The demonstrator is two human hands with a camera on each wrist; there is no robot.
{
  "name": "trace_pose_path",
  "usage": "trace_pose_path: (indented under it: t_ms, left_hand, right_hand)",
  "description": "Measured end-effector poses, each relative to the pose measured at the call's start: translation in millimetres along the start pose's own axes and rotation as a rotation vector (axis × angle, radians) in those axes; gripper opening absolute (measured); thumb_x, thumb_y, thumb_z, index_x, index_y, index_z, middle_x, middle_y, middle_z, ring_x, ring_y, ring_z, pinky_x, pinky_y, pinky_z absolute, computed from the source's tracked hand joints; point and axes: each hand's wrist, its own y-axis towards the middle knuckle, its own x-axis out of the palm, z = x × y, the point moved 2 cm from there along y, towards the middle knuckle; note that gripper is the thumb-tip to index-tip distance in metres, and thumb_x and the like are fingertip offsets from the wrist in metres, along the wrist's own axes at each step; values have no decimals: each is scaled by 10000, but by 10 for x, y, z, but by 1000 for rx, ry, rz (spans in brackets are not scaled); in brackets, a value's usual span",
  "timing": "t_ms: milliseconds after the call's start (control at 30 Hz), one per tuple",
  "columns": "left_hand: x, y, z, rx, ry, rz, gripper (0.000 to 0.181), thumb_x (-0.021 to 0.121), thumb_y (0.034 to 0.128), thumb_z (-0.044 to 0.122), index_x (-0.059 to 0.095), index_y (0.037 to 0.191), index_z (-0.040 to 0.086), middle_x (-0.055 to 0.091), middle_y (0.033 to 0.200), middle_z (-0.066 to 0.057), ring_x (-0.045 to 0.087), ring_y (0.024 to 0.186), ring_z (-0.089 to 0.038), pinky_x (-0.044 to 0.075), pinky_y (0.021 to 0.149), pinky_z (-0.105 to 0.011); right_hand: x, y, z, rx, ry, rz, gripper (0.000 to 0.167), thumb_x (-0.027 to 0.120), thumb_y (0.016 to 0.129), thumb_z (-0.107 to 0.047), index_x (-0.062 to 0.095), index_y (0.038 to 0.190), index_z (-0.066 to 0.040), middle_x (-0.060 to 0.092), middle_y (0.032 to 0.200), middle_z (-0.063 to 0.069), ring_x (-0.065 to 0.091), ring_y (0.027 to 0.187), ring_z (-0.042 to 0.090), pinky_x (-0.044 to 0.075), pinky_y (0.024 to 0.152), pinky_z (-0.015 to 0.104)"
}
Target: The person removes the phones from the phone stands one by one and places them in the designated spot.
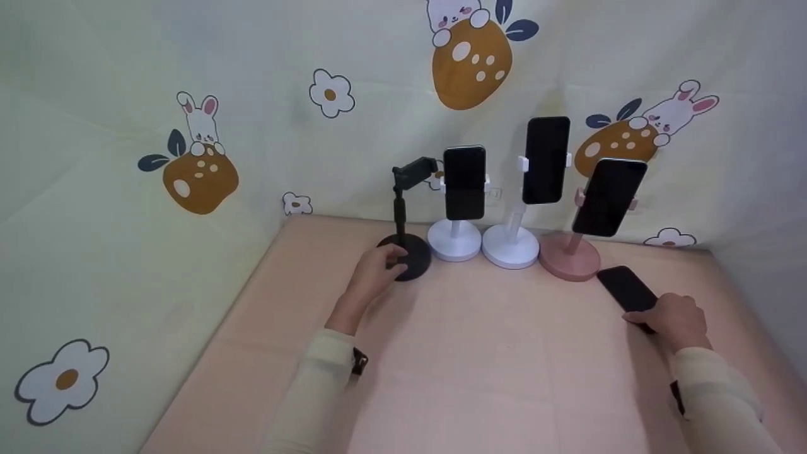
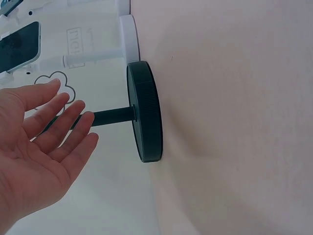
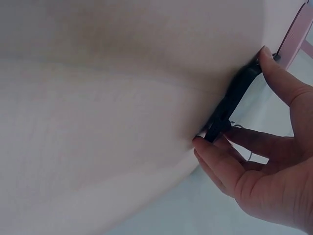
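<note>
My left hand (image 1: 373, 274) is beside the round base of a black phone stand (image 1: 417, 260). In the left wrist view its fingers are spread and relaxed in front of the stand's post (image 2: 115, 116), holding nothing. The stand's tilted clamp (image 1: 416, 173) has no phone in it. My right hand (image 1: 678, 320) pinches the near end of a black phone (image 1: 624, 287) by its edges, thumb on one side and fingers on the other. That phone lies at the table's right, its far end close to a pink stand (image 1: 570, 260).
Along the wall stand two white stands, one at the left (image 1: 454, 244) and one at the right (image 1: 510, 248), each clamping a phone. The pink stand bears a tilted phone (image 1: 609, 197). A patterned curtain (image 1: 372, 145) borders the pink table (image 1: 466, 353).
</note>
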Motion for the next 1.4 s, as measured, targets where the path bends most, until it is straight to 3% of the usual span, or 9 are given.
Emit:
trace_pose_path:
  t_ms: [167,433,667,1100,1400]
  left_hand:
    - [5,-4,2,6,4,1,280,675,945,130,674,1223,97,661,1280,-128,604,1243,-299,496,1063,-423]
    - [11,0,2,24,-16,-13,288,672,947,132,667,1227,63,658,1277,-139,600,1238,-323,489,1061,-448]
    - [15,13,17,2,-23,-12,286,664,950,118,668,1233,70,653,1286,-136,598,1243,-312,485,1071,-439]
    - [48,23,45,36,-13,-9,271,664,952,124,669,1220,85,663,1272,-127,606,1233,-314,492,1062,-438]
    - [78,21,63,25,-19,-23,288,667,953,132,660,1234,70,655,1283,-144,606,1234,-306,494,1060,-439]
  right_hand:
    - [17,3,10,-3,0,6,643,775,797,-446,663,909,178,566,858,300,486,856,429,449,721,503]
    - [50,1,47,19,-13,11,738,770,800,-485,636,992,214,537,876,315,495,825,402,468,693,478]
    - [-1,-22,52,7,-7,12,671,759,812,-501,656,893,156,545,844,293,513,795,388,470,667,470]
    - [-86,-42,-75,-9,-21,21,786,708,868,-450,496,1210,225,505,1041,372,523,897,433,497,780,547]
    - [-97,-86,-247,-45,-1,19,749,693,884,-419,496,1238,211,506,1084,369,501,937,431,488,851,576]
